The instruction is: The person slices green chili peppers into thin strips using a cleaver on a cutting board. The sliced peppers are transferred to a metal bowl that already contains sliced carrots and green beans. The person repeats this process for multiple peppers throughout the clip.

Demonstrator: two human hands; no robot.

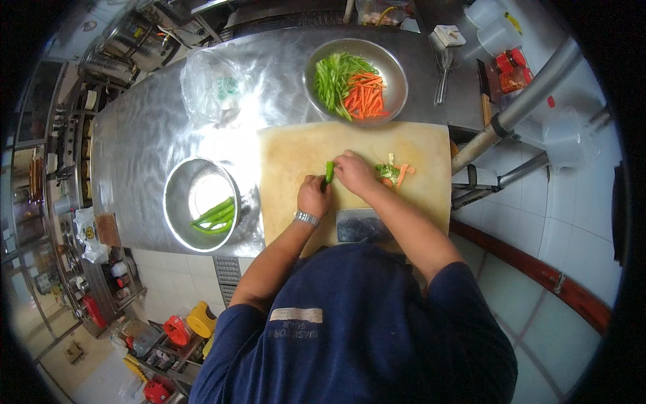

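Observation:
Over the yellowed cutting board [292,146], my left hand [314,196] and my right hand [353,172] both hold a green pepper [329,171], its upper part showing between them. A cleaver blade [361,225] lies flat on the board near my body, partly behind my right forearm. Right of my right hand is a small heap of carrot and green trimmings [398,174]. Beyond the board, a perforated metal bowl [397,83] holds green strips [338,83] and carrot strips [366,96]. To the left, another metal bowl [176,202] contains several long green peppers [217,217].
A clear plastic bag [209,86] lies on the steel table [136,151]. At the back right are a whisk [444,76], a knife [484,93] and red-lidded jars [512,68]. A metal pole [525,108] slants past the board's right side.

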